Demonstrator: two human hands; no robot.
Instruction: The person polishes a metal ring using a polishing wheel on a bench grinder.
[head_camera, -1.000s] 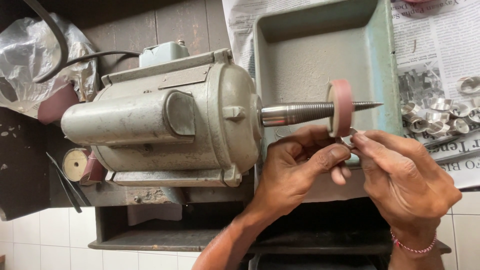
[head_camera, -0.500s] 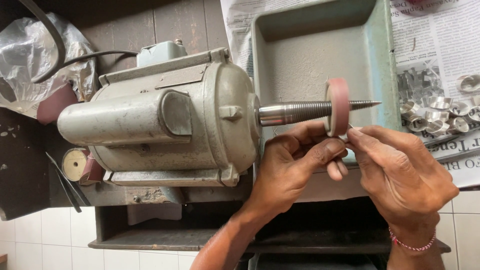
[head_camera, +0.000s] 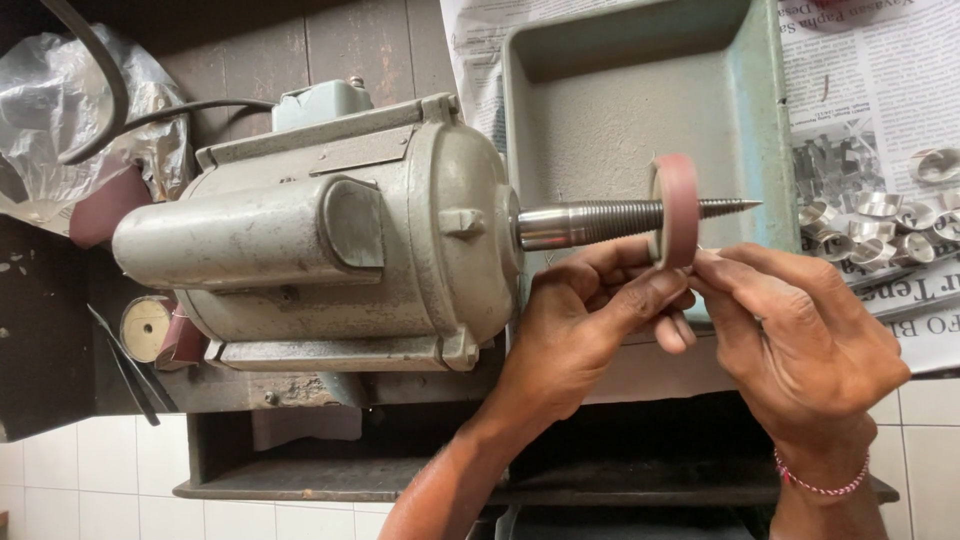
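A grey-green electric motor (head_camera: 330, 250) lies on a dark bench, and its threaded, tapered spindle (head_camera: 590, 222) points right. A pink disc wheel (head_camera: 677, 205) sits on the spindle near the tip. My left hand (head_camera: 590, 320) and my right hand (head_camera: 800, 340) meet fingertip to fingertip just under the wheel's lower edge. They pinch a small thin piece against it, and the fingers hide almost all of that piece. A thin pink bracelet circles my right wrist.
A green metal tray (head_camera: 620, 110) lies behind the spindle on newspaper (head_camera: 860, 90). Several shiny metal rings (head_camera: 880, 225) are heaped at the right. A crumpled plastic bag (head_camera: 60, 110) and a black cable (head_camera: 190, 108) lie at the left. A small round roll (head_camera: 148, 328) sits beside the motor's base.
Both hands have stayed pinched together under the pink wheel, shifting only slightly. The view has drifted a little.
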